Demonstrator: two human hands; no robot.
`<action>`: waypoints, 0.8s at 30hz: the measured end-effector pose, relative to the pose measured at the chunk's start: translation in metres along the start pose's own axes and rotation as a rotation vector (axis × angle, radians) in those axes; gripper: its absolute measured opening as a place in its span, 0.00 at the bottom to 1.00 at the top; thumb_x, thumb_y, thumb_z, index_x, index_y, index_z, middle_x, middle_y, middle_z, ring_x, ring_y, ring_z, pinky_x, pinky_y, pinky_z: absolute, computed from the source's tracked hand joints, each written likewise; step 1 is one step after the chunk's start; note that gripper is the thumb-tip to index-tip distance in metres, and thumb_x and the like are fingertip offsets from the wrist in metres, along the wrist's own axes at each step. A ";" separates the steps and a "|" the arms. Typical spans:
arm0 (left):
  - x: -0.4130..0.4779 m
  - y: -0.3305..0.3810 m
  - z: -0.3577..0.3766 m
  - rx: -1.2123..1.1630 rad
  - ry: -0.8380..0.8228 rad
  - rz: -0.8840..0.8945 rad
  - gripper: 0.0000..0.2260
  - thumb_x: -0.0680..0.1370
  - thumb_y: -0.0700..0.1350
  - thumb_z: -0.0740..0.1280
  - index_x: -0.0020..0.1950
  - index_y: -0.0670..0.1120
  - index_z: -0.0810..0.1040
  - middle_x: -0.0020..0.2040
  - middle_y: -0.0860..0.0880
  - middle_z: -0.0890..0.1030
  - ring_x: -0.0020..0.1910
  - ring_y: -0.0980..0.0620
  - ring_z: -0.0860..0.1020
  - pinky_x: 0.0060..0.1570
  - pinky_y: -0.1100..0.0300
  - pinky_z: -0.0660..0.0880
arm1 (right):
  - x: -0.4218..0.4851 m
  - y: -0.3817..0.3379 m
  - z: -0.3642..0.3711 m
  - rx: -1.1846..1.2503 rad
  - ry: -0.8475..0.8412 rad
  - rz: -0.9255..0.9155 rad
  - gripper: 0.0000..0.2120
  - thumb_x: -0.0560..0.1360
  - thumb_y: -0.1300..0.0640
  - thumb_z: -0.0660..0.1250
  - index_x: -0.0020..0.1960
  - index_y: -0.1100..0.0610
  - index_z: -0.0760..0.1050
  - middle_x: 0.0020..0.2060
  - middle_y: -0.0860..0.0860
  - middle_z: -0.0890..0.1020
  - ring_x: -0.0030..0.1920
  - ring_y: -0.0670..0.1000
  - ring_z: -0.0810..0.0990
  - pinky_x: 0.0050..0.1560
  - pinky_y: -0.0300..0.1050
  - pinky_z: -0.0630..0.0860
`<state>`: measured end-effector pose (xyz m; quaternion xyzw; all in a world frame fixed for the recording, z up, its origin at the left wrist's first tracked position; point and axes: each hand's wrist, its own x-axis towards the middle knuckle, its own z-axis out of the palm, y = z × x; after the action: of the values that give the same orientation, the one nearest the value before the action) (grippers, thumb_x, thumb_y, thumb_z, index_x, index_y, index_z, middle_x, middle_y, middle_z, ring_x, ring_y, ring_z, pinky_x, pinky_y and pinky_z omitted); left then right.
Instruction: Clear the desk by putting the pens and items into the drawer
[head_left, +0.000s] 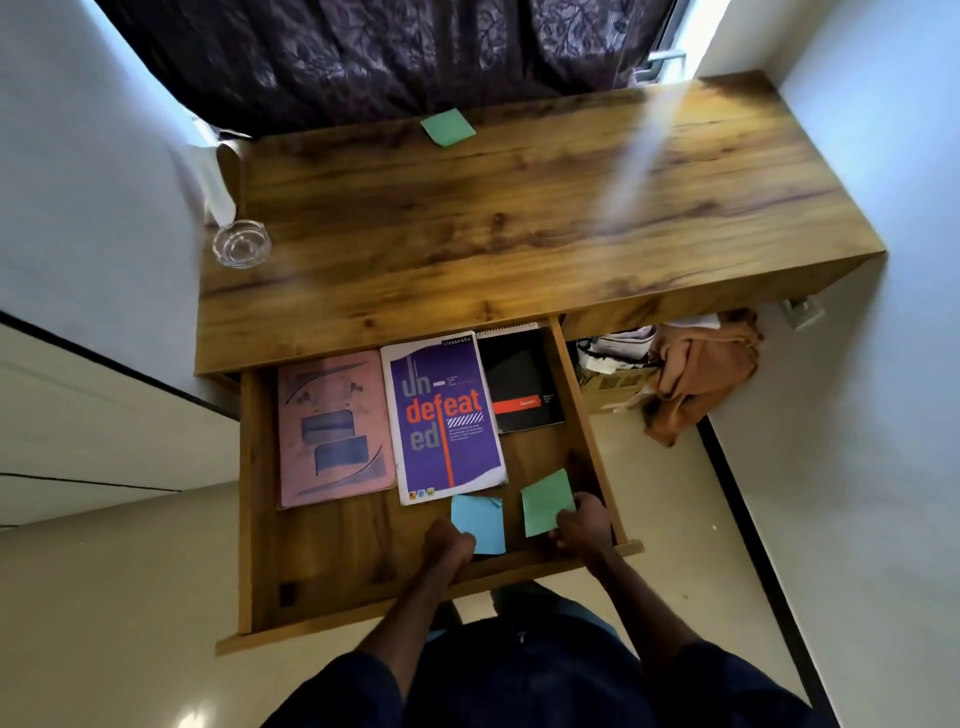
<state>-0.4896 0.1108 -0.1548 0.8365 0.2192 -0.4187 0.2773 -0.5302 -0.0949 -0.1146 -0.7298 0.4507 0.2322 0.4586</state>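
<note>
Fingers (567, 515) of right hand (584, 526) pinch square green note (545, 500); left hand (447, 551) curled, blue note (480, 522) grip unclear.

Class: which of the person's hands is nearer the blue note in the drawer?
Left. The left hand is at the lower left corner of the blue note; the right hand is farther right, holding the green note.

Three notebooks (444, 415), three sticky notes (545, 501), one glass ashtray (241, 243).

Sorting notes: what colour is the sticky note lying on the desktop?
Green; square paper sticky note, head view.
</note>
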 end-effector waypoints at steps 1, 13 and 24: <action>0.003 -0.001 -0.001 0.042 0.003 0.022 0.17 0.80 0.45 0.69 0.66 0.42 0.72 0.62 0.43 0.79 0.60 0.47 0.80 0.49 0.61 0.78 | 0.001 -0.001 0.002 -0.020 0.005 0.011 0.14 0.78 0.62 0.66 0.63 0.62 0.72 0.51 0.58 0.83 0.42 0.54 0.86 0.38 0.49 0.84; -0.001 -0.023 -0.002 0.557 0.127 0.440 0.22 0.84 0.49 0.62 0.77 0.45 0.63 0.75 0.45 0.68 0.73 0.49 0.69 0.73 0.57 0.66 | -0.026 -0.010 0.031 -0.804 0.194 -0.186 0.27 0.76 0.47 0.70 0.69 0.57 0.68 0.66 0.56 0.70 0.58 0.52 0.73 0.50 0.42 0.75; 0.013 -0.026 -0.005 0.135 -0.076 0.519 0.32 0.82 0.58 0.63 0.81 0.50 0.54 0.78 0.49 0.61 0.75 0.47 0.64 0.71 0.51 0.68 | -0.024 0.013 0.055 -0.942 -0.101 -0.207 0.26 0.83 0.41 0.49 0.78 0.49 0.57 0.78 0.65 0.47 0.78 0.66 0.53 0.76 0.65 0.55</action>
<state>-0.4955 0.1356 -0.1702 0.8649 -0.0415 -0.3784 0.3270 -0.5489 -0.0377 -0.1283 -0.8869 0.1989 0.3991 0.1204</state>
